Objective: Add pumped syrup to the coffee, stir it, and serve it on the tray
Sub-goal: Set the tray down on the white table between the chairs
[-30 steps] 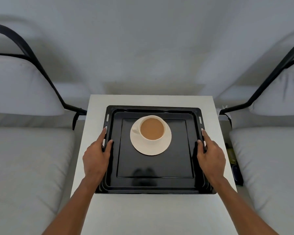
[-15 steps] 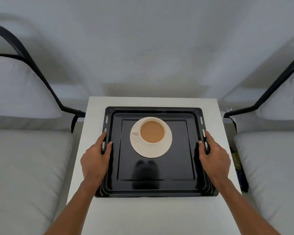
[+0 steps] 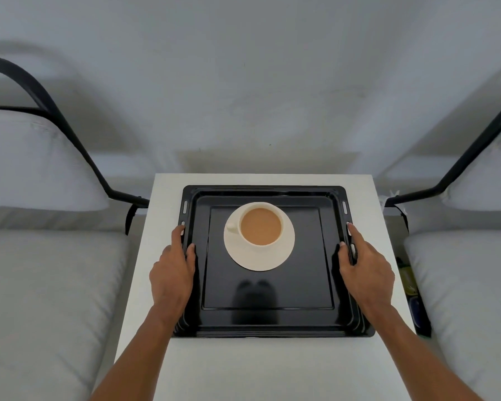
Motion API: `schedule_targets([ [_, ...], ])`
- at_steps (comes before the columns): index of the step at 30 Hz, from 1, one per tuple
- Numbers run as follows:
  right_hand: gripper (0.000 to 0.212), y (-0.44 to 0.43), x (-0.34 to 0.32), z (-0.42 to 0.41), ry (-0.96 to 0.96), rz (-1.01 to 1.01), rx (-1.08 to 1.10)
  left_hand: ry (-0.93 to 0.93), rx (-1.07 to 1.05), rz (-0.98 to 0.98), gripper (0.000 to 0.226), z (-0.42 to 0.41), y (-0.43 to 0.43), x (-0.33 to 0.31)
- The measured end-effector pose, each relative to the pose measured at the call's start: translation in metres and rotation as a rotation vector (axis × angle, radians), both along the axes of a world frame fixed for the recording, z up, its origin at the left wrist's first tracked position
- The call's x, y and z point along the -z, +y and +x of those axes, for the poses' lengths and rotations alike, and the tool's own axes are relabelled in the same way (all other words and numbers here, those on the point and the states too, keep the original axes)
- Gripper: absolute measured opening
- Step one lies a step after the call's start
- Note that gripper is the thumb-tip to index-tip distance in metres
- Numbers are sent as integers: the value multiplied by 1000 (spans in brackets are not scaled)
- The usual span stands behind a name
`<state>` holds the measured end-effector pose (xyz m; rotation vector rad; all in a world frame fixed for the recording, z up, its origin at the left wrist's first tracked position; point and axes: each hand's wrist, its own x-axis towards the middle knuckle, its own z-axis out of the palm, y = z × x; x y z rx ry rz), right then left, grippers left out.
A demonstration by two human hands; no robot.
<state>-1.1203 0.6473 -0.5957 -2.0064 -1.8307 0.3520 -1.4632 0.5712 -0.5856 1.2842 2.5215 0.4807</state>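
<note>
A black square tray [image 3: 268, 321] lies on a small white table [image 3: 243, 369]. On its far half stands a white cup of milky coffee [image 3: 260, 226] on a white saucer [image 3: 265, 260], handle to the left. My left hand [image 3: 172, 272] grips the tray's left rim, thumb over the edge. My right hand [image 3: 365, 269] grips the right rim the same way. No syrup pump or spoon is in view.
Two grey cushioned chairs with black metal frames flank the table, one on the left [image 3: 41, 285] and one on the right [image 3: 469, 285]. A plain grey wall rises behind. Some small items [image 3: 407, 280] sit low in the gap beside the right chair.
The tray with the cup sits a little lower and nearer in the view than one second ago. Both hands keep their hold on the rims.
</note>
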Motion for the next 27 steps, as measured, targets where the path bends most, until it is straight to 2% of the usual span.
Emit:
schedule_targets([
  [11,56,-4,-8,1,-106,-165,-57,17,28,-23,45,8,-11,-8],
  [21,62,-22,-24,0,-211,-272,-104,14,110,-110,56,11,-30,-24],
  [24,61,-35,-35,1,-207,-240,-102,-29,133,-99,58,11,-42,-29],
  [27,57,-62,-45,3,-180,-146,-98,-120,155,9,57,18,-67,-35],
])
